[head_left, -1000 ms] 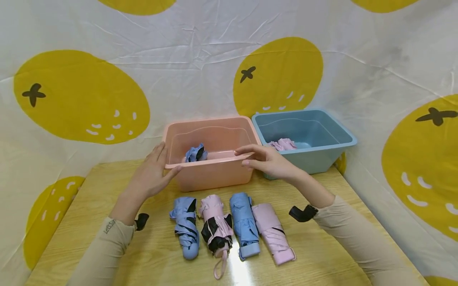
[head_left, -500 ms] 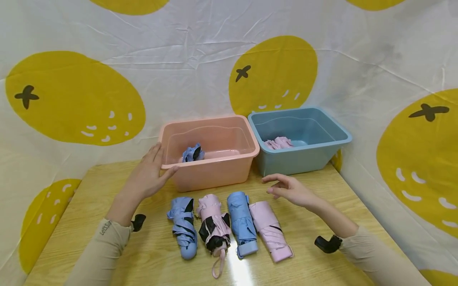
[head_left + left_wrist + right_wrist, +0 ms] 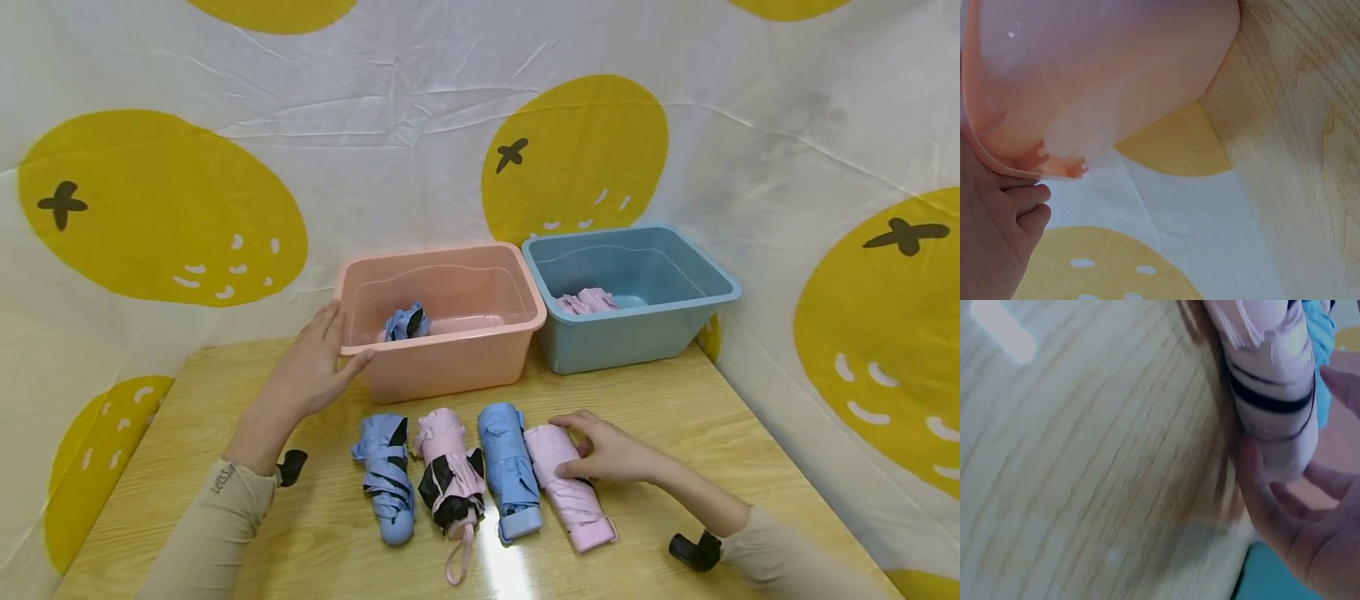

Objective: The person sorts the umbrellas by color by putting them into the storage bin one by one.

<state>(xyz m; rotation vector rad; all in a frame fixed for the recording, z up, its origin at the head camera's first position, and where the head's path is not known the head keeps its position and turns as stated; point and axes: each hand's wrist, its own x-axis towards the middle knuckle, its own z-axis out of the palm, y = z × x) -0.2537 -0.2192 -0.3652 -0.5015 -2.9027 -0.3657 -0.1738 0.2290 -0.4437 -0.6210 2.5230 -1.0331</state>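
Note:
In the head view, a row of folded umbrellas lies on the table: a blue one with a round handle point(image 3: 388, 479), a pink-and-black one point(image 3: 452, 471), a blue one with a flat handle point(image 3: 510, 471) and a pink one point(image 3: 566, 487) at the right. My right hand point(image 3: 611, 450) curls thumb and fingers round the far end of that pink umbrella, seen also in the right wrist view point(image 3: 1275, 412). Fingers extended, my left hand point(image 3: 311, 367) rests against the left end of the pink bin point(image 3: 442, 367), thumb by its front rim.
Right of the pink bin stands a blue bin point(image 3: 622, 337), with a pink folded bundle point(image 3: 588, 301) inside. A blue-and-black bundle point(image 3: 407, 322) lies in the pink bin. Behind both hangs a white cloth point(image 3: 352, 167) with yellow fruit shapes.
My right hand has left the pink bin's front rim, moved right and down, and come to the rightmost pink umbrella. The left hand has stayed at the pink bin.

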